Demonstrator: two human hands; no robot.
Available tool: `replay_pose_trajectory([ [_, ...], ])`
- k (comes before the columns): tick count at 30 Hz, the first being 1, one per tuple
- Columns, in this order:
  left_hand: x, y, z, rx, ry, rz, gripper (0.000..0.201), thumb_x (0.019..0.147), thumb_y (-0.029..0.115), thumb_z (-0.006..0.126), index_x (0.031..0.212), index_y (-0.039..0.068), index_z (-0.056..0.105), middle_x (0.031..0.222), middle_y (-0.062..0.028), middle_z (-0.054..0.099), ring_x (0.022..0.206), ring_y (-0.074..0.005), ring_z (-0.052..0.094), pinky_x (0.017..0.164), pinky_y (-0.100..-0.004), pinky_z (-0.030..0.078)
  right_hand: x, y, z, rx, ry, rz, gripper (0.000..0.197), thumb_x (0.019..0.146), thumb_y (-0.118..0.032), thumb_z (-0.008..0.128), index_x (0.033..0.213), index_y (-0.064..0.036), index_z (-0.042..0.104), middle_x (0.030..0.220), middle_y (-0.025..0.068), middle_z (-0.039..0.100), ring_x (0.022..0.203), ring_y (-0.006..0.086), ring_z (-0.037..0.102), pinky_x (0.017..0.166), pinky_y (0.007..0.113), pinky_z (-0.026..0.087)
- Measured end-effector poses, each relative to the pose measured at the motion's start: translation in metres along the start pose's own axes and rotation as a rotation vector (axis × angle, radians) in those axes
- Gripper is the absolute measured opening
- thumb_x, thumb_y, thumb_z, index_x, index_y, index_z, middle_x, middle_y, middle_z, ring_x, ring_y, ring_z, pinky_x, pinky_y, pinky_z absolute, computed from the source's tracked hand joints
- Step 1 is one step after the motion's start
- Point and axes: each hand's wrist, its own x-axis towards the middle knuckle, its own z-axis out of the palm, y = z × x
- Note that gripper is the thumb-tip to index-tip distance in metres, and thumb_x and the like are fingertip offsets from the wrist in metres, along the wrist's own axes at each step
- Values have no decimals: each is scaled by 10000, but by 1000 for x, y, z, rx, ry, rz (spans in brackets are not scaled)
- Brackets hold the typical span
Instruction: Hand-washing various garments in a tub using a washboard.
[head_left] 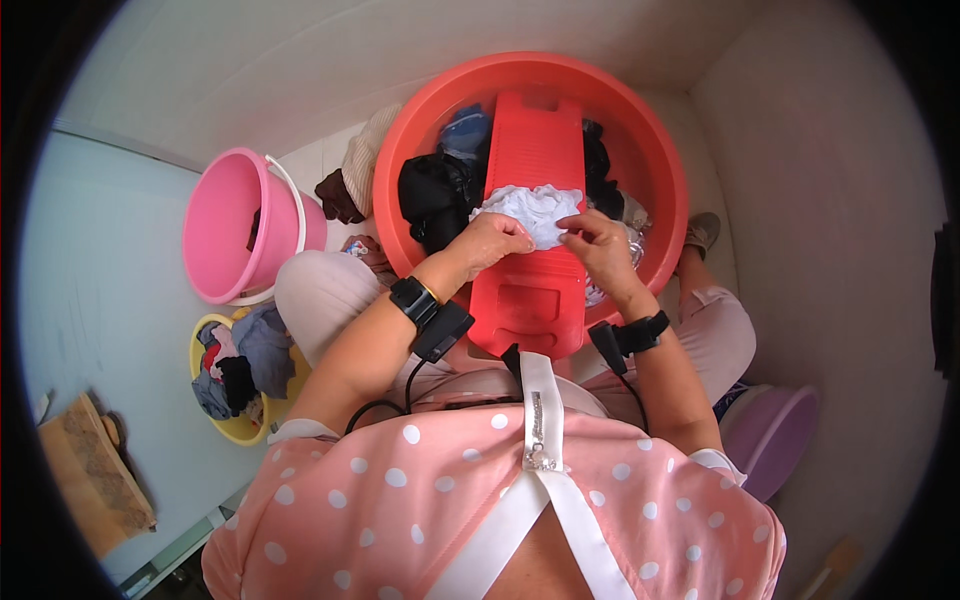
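A crumpled white cloth garment [535, 212] lies across a red plastic washboard [535, 145]. The board leans inside a large round red tub [655, 135], its lower end toward my lap. My left hand [492, 240] pinches the garment's near left edge between thumb and fingers. At the right edge, my right hand [603, 248] pinches the cloth too, its other fingers curled. Dark wet clothes [435, 195] and a blue piece [465, 133] lie in the tub left of the board; more dark and patterned laundry [597, 165] shows on the right, partly behind my right hand.
Left of the tub, a pink bucket [225, 230] with a white handle tilts on its side. Nearer me, a yellow basin [245, 428] holds several clothes [240, 360]. Striped and brown cloth [365, 155] rests against the tub. A purple basin [775, 440] stands at my right. Walls enclose the area.
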Motion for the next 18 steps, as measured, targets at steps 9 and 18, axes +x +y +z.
replay_pose_trajectory([
  [9,-4,15,16,48,-33,7,98,851,76,752,913,4,726,907,-54,713,849,-112,647,813,-259,513,-8,3,4,-111,-80,3,117,805,-117,737,887,-34,738,818,91,698,701,191,638,662,325,511],
  [18,-4,19,19,146,64,-4,150,878,107,720,955,-20,737,888,-32,698,822,-92,616,757,-235,474,-12,-8,-169,259,166,236,28,850,-21,669,852,-19,697,771,-15,660,701,67,585,634,237,472],
])
